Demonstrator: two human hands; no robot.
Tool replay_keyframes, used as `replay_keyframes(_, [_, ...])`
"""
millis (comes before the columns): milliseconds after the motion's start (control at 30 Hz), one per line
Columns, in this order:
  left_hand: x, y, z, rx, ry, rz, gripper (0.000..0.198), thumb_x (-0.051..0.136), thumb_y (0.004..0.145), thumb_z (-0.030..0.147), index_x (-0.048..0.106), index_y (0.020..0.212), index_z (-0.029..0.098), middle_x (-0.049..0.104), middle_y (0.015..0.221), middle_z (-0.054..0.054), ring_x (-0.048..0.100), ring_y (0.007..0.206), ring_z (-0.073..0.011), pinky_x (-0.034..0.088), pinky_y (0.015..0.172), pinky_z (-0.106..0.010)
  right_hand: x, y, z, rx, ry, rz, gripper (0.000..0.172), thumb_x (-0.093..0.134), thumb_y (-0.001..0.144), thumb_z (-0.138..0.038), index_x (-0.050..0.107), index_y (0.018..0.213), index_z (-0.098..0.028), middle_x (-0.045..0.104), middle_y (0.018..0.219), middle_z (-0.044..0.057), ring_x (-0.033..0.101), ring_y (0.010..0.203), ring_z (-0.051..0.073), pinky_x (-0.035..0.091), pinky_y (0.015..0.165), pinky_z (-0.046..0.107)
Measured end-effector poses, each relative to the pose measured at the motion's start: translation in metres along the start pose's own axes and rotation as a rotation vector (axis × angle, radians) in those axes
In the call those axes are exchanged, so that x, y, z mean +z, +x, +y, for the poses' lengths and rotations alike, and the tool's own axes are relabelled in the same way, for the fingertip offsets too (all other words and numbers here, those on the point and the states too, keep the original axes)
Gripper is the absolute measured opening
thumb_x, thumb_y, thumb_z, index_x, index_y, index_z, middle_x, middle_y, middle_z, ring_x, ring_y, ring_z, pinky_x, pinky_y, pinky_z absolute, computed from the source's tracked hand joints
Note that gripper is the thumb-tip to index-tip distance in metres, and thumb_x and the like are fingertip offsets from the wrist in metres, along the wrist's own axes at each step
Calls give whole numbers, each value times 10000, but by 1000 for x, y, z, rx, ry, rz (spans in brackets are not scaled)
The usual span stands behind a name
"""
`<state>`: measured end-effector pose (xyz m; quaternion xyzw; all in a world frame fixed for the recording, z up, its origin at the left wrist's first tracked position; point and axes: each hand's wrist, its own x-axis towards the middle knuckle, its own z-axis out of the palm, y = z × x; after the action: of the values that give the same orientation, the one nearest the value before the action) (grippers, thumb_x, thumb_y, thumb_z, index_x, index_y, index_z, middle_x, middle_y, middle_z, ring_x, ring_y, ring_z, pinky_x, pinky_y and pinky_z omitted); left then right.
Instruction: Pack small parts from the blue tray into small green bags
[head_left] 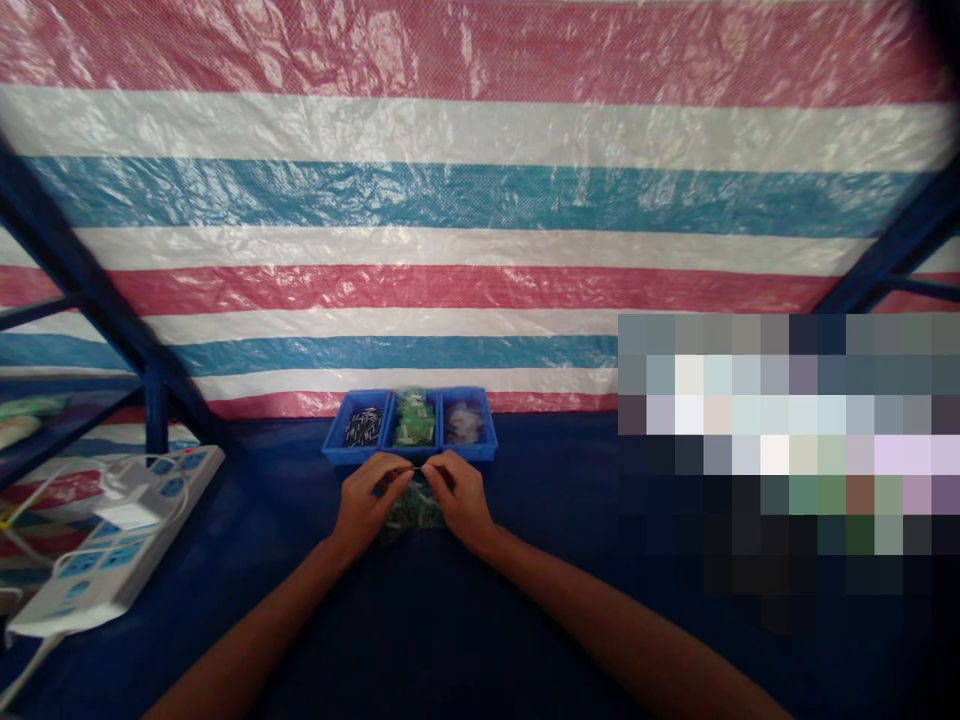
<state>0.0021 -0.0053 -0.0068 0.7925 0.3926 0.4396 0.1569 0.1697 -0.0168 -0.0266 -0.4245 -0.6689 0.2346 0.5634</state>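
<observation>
Striped plastic sheeting [480, 200] in red, white and blue hangs behind a dark blue table [420, 640]. At the far left, beside a blue metal frame [155, 410], a white power strip [127, 560] lies slantwise on the table, with a white adaptor [131, 500] plugged into it and pale cables running off it. Next come three blue bins [341, 457] in a row, just beyond the hands; the left one holds many small, dark and silvery pin-like pieces [364, 427]. In front of it is the left hand [373, 492], its thumb and fingers drawn together at the tips, pinching one end of a thin piece [418, 468] too small to make out clearly. Behind this the middle bin holds green packets [414, 418], and below it a clear bag with green contents [415, 507] lies on the table between the hands, partly covered by them. The right hand [461, 498] closes its fingertips on the other end, so the thin piece spans the narrow gap between both hands. Past it, the right bin holds a greyish, translucent bag [463, 424]. Farther right, a pixelated block hides the view.
</observation>
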Motion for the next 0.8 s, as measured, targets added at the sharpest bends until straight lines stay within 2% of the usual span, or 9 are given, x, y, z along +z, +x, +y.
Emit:
replay_keyframes(100, [0, 0, 0, 2, 13, 0, 138, 541, 867, 284, 625, 896, 178, 634, 890, -49, 578, 767, -144, 466, 671, -246, 0, 0, 0, -5, 2, 3, 210, 480, 899, -297, 621, 800, -177, 576, 734, 13, 528, 674, 132, 389, 629, 240])
replay_keyframes(300, [-2, 0, 5, -24, 64, 7, 173, 499, 885, 281, 605, 811, 165, 620, 807, -41, 564, 711, -133, 446, 666, -243, 2, -2, 0, 33, 41, 16, 161, 520, 870, -284, 628, 935, -184, 613, 780, 21, 553, 666, 136, 419, 620, 244])
replay_keyframes(533, [-3, 1, 7, -26, 116, -1, 304, 474, 891, 313, 555, 637, 167, 555, 629, -2, 520, 602, -118, 405, 625, -236, 2, -1, 0, 13, 33, 2, 149, 515, 870, -272, 631, 903, -185, 608, 767, 26, 551, 675, 143, 419, 636, 248])
replay_keyframes(800, [-4, 0, 7, -79, 102, -8, 357, 457, 900, 309, 534, 586, 161, 552, 610, 2, 522, 598, -113, 388, 623, -230, 3, -2, 2, 7, 9, -37, 135, 548, 856, -296, 629, 866, -188, 570, 729, 8, 521, 637, 132, 405, 612, 241])
